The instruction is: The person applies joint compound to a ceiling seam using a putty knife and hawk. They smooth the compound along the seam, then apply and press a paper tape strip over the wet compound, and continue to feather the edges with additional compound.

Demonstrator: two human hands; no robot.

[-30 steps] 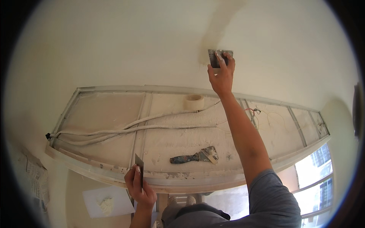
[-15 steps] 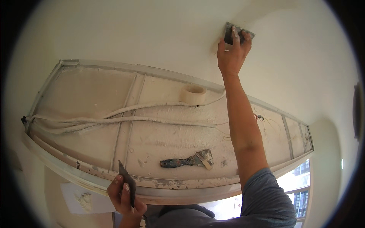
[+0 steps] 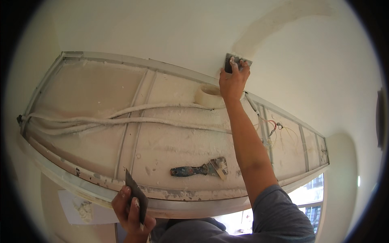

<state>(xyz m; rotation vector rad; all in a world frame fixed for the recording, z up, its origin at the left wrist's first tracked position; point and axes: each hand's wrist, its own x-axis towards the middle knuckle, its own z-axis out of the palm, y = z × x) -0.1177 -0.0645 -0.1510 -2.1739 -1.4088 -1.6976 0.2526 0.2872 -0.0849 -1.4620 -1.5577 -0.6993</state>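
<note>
Up under a pale plastered ceiling, a person's right hand (image 3: 234, 81) is reaching overhead at full stretch, fingers gripping a small grey filling blade (image 3: 237, 62) and pressing it flat against the ceiling (image 3: 162, 28) just beyond the far rim of a recessed ledge (image 3: 121, 137). The left hand (image 3: 130, 210) is waiting low at the ledge's near edge, clenched round a dark flat blade (image 3: 135, 195) that is standing on end.

On the dusty ledge, a second putty knife (image 3: 200, 169) with a dark handle is lying loose near the middle of the near edge, a roll of tape (image 3: 209, 96) is sitting against the far rim just beside the raised wrist, and pale cables (image 3: 121, 120) are running along it from the left end; thin coloured wires (image 3: 271, 125) are showing toward the right end.

The risk, judging by the stretch: the raised blade may be slipping or gouging the fresh surface if pressure turns uneven, and the forearm, crossing the ledge, could be brushing the tape or loose knife off its near edge.
</note>
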